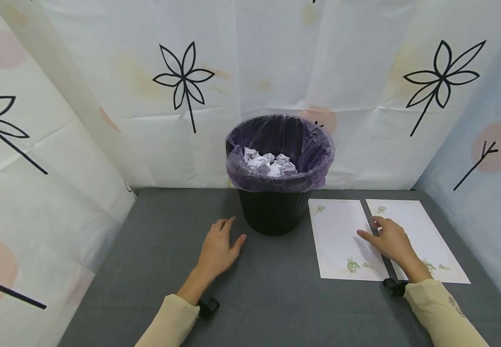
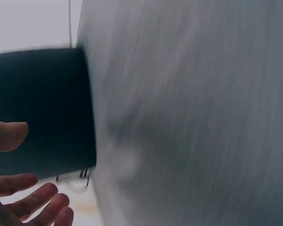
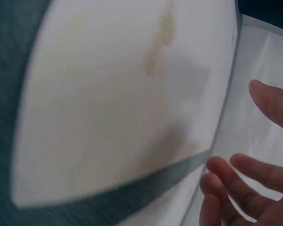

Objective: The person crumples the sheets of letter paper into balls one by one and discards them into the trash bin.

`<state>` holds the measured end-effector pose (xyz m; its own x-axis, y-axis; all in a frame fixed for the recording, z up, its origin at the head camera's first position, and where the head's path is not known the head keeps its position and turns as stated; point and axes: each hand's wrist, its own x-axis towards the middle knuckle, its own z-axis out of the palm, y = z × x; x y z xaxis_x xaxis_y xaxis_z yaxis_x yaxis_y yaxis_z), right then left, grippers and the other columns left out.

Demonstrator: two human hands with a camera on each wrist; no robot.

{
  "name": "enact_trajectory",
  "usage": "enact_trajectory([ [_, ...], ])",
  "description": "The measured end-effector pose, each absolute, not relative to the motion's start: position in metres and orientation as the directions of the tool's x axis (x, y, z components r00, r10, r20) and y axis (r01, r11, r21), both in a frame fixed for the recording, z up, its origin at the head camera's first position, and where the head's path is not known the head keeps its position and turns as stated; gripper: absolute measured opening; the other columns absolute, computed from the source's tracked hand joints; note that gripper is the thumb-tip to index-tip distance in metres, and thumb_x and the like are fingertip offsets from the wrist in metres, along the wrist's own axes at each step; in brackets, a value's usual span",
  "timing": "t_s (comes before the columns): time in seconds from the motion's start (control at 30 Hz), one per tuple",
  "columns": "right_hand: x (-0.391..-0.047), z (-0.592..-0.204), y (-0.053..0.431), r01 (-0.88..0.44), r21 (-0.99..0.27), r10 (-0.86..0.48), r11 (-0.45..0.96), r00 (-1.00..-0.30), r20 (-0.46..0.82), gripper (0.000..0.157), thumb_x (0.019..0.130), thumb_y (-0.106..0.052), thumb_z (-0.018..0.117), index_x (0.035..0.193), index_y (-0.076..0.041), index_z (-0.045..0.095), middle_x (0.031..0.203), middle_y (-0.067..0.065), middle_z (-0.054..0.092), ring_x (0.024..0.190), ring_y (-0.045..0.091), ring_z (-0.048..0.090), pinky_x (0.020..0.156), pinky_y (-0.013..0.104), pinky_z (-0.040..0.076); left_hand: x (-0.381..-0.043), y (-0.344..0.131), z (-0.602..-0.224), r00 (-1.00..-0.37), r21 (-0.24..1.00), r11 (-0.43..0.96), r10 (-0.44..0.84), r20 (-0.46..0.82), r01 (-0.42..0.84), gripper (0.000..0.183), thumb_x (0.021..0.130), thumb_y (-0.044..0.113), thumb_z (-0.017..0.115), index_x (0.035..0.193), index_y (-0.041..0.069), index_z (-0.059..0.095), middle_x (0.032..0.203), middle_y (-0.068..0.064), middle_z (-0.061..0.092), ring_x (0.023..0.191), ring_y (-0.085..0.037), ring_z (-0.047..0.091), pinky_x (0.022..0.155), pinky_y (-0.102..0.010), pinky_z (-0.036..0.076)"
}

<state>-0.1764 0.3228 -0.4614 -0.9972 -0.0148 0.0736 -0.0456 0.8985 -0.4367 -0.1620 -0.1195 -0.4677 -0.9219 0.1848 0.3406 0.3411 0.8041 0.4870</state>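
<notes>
A black bin [image 1: 272,212] lined with a purple plastic bag [image 1: 276,182] stands at the back of the grey table, and crumpled white paper [image 1: 272,165] lies inside it. My left hand [image 1: 220,248] is in front of the bin and to its left, fingers spread and holding nothing; in the left wrist view the bin [image 2: 42,108] rises beyond the thumb. Two printed white sheets, a left sheet [image 1: 337,241] and a right sheet [image 1: 419,231], lie side by side. Over the gap between them hovers my right hand [image 1: 391,239], fingers loosely bent, with nothing in its grasp.
White cloth walls [image 1: 319,62] with leaf drawings surround the grey table [image 1: 155,241] at the back and sides. The bin stands close to the back wall. A dark band with a small device [image 1: 209,307] sits at the left wrist, and a similar one [image 1: 394,287] at the right.
</notes>
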Motion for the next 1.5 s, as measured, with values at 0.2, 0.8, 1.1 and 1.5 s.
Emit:
enact_trajectory([
  [0.2, -0.174, -0.477, 0.317, 0.029, -0.448, 0.044, 0.894, -0.999, 0.022, 0.082, 0.085, -0.034, 0.082, 0.128, 0.027, 0.048, 0.109, 0.041, 0.055, 0.097, 0.052, 0.056, 0.078, 0.06, 0.047, -0.146, -0.074, -0.488, -0.955, 0.67, 0.68, 0.21, 0.211, 0.297, 0.052, 0.094, 0.027, 0.075, 0.135, -0.001, 0.061, 0.118, -0.015, 0.063, 0.105, -0.03, 0.059, 0.087, -0.049, 0.051],
  [0.8, -0.177, -0.477, 0.307, 0.261, -0.542, 0.233, 0.799, -0.965, -0.121, 0.087, 0.08, -0.029, 0.085, 0.132, 0.026, 0.042, 0.118, 0.044, 0.042, 0.107, 0.052, 0.041, 0.089, 0.063, 0.04, -0.146, 0.041, -0.5, -0.946, 0.56, 0.778, 0.321, 0.036, 0.285, 0.07, 0.079, 0.047, 0.087, 0.136, 0.013, 0.065, 0.12, -0.009, 0.053, 0.106, -0.026, 0.045, 0.09, -0.042, 0.038],
  [1.1, -0.178, -0.474, 0.306, 0.286, -0.554, 0.242, 0.782, -0.958, -0.153, 0.085, 0.08, -0.031, 0.086, 0.127, 0.026, 0.045, 0.118, 0.043, 0.041, 0.107, 0.053, 0.039, 0.088, 0.063, 0.038, -0.146, 0.064, -0.499, -0.947, 0.476, 0.83, 0.319, 0.024, 0.291, 0.075, 0.075, 0.05, 0.088, 0.14, 0.023, 0.063, 0.109, -0.002, 0.047, 0.101, -0.022, 0.039, 0.084, -0.038, 0.031],
  [1.5, -0.177, -0.472, 0.314, 0.31, -0.773, 0.305, 0.554, -0.939, -0.159, 0.053, 0.099, -0.013, 0.062, 0.139, 0.016, 0.041, 0.108, 0.024, 0.052, 0.087, 0.025, 0.051, 0.061, 0.024, 0.044, -0.144, 0.065, -0.5, -0.956, 0.457, 0.849, 0.293, 0.009, 0.264, 0.079, 0.073, 0.052, 0.089, 0.143, 0.026, 0.061, 0.11, 0.001, 0.047, 0.099, -0.019, 0.038, 0.082, -0.034, 0.031],
])
